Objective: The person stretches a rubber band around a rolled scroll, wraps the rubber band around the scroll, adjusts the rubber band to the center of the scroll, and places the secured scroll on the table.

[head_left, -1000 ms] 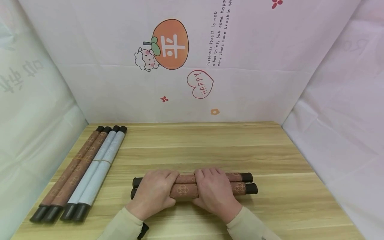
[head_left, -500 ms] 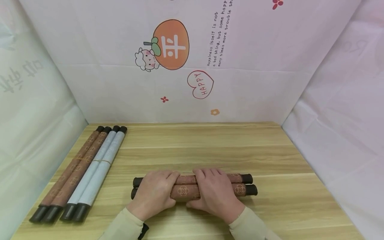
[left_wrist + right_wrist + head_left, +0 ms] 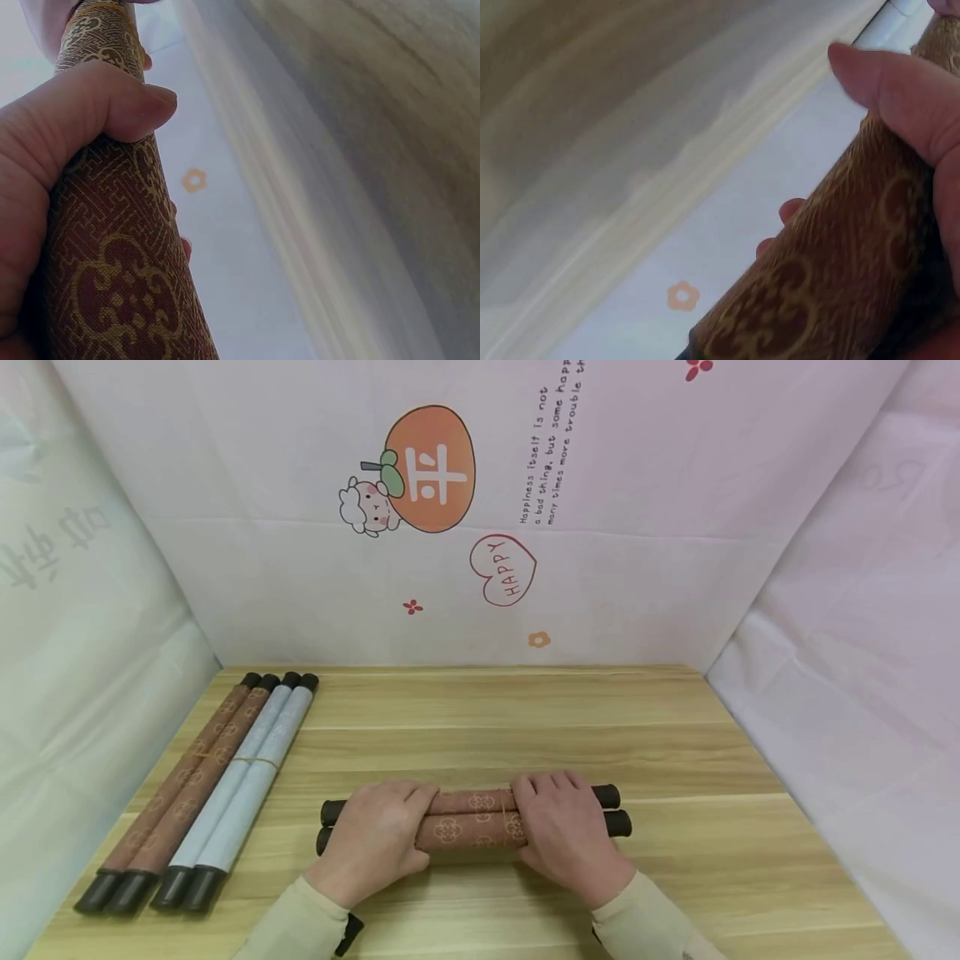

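Two brown rolled scrolls (image 3: 467, 832) with gold flower patterns and black end knobs lie side by side across the front of the table. A thin rubber band (image 3: 505, 812) circles them near the right hand. My left hand (image 3: 378, 839) grips both rolls toward their left ends, and its thumb (image 3: 112, 101) lies over the patterned cloth in the left wrist view. Farther right, my right hand (image 3: 567, 833) holds the same pair, fingers over the far side. In the right wrist view its thumb (image 3: 900, 94) sticks out across the roll, and fingertips show beyond it.
At the left of the wooden table (image 3: 720, 868), another brown scroll pair (image 3: 185, 793) lies slanted beside a pale blue scroll pair (image 3: 251, 785), each pair banded. White printed cloth (image 3: 637, 593) walls the back and both sides.
My right hand has slid right along the scrolls, baring more cloth and the rubber band. The scrolls and my left hand have shifted slightly left. The pairs at the left stay put.
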Motion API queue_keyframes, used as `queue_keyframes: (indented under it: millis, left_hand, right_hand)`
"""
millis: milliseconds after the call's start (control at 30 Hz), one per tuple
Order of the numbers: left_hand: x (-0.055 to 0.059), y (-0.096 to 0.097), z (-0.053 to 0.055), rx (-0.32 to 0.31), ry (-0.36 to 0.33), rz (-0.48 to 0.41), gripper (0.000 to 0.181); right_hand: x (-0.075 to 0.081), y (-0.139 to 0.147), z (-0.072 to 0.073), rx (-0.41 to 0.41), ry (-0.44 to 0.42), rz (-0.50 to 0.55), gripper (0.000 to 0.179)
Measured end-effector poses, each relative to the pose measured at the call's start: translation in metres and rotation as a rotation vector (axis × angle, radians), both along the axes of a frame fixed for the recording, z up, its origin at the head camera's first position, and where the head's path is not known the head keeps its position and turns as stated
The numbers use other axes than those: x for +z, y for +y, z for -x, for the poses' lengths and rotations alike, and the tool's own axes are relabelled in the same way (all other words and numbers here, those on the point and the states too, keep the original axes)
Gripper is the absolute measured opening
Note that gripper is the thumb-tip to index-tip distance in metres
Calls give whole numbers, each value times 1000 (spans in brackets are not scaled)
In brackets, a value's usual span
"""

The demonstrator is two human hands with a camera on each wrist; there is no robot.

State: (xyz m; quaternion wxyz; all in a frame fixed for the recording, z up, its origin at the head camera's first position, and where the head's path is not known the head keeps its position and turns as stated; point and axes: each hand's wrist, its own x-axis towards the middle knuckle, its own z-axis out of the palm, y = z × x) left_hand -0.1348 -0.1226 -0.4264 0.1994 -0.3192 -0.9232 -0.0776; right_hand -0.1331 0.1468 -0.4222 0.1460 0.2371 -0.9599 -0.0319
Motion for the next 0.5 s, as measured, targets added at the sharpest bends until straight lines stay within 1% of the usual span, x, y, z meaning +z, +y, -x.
queue_keyframes:
  millis: [133,300,500]
  left_hand:
    - [-1,2,0,-9,14,-5,60]
    - [-2,5,-1,-6,14,-1,62]
    - [-3,7,-3,-2,23,6,66]
  right_hand:
    - [-4,-6,-1,2,8,-4,62]
    - [-7,-12,-3,20,47,19,56]
    - [-9,-19,-4,37,78,34,63]
